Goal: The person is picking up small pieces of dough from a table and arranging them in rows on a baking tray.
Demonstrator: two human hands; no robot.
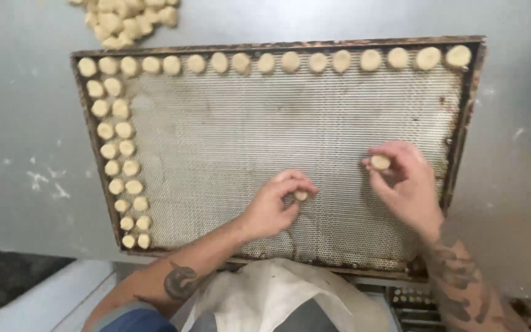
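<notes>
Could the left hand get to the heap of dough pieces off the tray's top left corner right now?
Probably yes. The left hand hovers over the perforated tray, pinching a small dough piece, and nothing stands between it and the heap. It would have to pass over the dough rows and has little grip to spare.

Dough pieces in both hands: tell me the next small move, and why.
Probably set the right hand's dough piece down on the perforated tray. Each hand holds one piece; the left hand pinches a smaller piece. Pieces already line the top row and left columns; the middle is bare.
</notes>
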